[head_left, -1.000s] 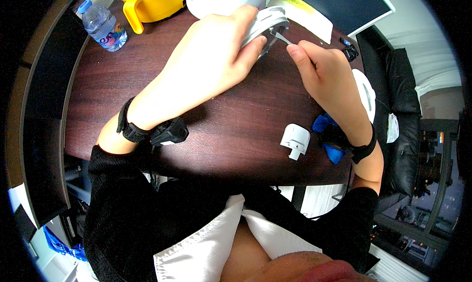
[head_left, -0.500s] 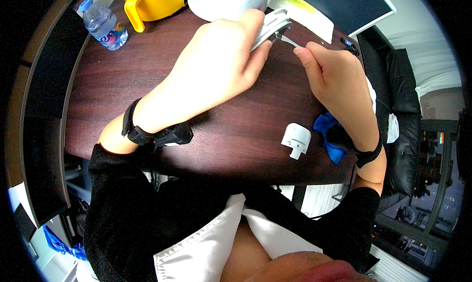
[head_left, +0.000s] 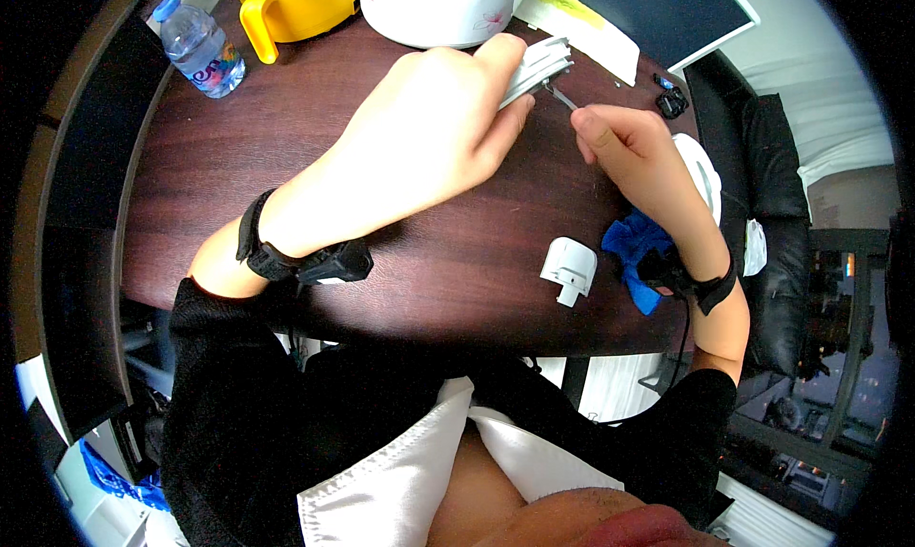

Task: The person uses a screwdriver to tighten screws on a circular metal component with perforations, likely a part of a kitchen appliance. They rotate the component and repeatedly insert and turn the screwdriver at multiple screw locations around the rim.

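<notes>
Over the far middle of the table, my left hand [head_left: 429,118] is closed on a flat white ridged plastic part [head_left: 539,69], thumb below and fingers above. My right hand [head_left: 634,151] pinches a thin grey metal tool [head_left: 563,97] whose kind I cannot make out. Its tip meets the lower right edge of the white part. Nearer me lies a white plastic cover [head_left: 570,269] with a rounded top and a small tab. Beside my right wrist is a crumpled blue cloth [head_left: 631,252], partly hidden by the arm.
A white rounded appliance [head_left: 434,13] stands at the back of the dark wooden table [head_left: 448,271]. Left of it are a yellow pot with a handle [head_left: 310,11] and a water bottle [head_left: 203,51]. A paper sheet [head_left: 583,30] and small black item [head_left: 671,99] lie far right.
Both hands and the white part have come slightly nearer me. My right hand has tilted, with the tool's tip still at the white part's edge.
</notes>
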A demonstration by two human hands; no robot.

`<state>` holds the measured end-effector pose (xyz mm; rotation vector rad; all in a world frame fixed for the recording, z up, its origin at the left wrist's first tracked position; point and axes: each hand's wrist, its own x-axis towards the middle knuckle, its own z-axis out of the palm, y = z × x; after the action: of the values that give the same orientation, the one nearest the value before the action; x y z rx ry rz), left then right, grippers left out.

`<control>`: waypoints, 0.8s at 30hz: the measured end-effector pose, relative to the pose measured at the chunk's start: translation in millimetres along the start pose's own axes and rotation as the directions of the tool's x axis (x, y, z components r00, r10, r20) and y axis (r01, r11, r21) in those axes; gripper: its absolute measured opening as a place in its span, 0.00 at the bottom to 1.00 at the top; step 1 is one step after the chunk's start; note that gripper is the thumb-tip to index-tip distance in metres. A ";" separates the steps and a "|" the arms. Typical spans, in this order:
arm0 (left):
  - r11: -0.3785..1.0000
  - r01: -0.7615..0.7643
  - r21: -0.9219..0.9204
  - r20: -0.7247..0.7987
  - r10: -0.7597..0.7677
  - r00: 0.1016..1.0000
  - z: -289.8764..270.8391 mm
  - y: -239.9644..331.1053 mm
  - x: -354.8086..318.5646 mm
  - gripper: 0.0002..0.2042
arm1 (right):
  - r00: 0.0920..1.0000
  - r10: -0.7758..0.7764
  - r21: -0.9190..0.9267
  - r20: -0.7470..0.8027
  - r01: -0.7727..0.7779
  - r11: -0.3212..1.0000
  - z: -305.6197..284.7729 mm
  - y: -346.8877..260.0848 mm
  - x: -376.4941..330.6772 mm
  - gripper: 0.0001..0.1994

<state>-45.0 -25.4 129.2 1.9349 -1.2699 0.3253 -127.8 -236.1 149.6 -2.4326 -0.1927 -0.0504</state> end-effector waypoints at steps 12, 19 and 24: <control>0.999 -0.023 0.046 -0.039 0.025 0.999 -2.1 -4.9 -1.3 0.14 | 0.996 -0.028 -0.193 -0.090 0.010 0.981 8.2 -5.7 3.2 0.22; 0.999 -0.016 0.045 -0.021 0.017 1.000 -1.9 0.9 -2.3 0.14 | 0.780 0.089 0.647 0.620 -0.572 0.503 0.4 9.2 5.9 0.25; 1.000 -0.004 0.014 -0.010 0.004 1.000 -1.1 -2.2 -2.7 0.14 | 0.827 0.097 0.654 0.554 -0.505 0.563 5.6 14.8 5.5 0.26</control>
<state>-44.1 -22.4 127.3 1.9404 -1.2681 0.3460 -120.1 -242.9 136.3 -1.4950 0.0285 0.6651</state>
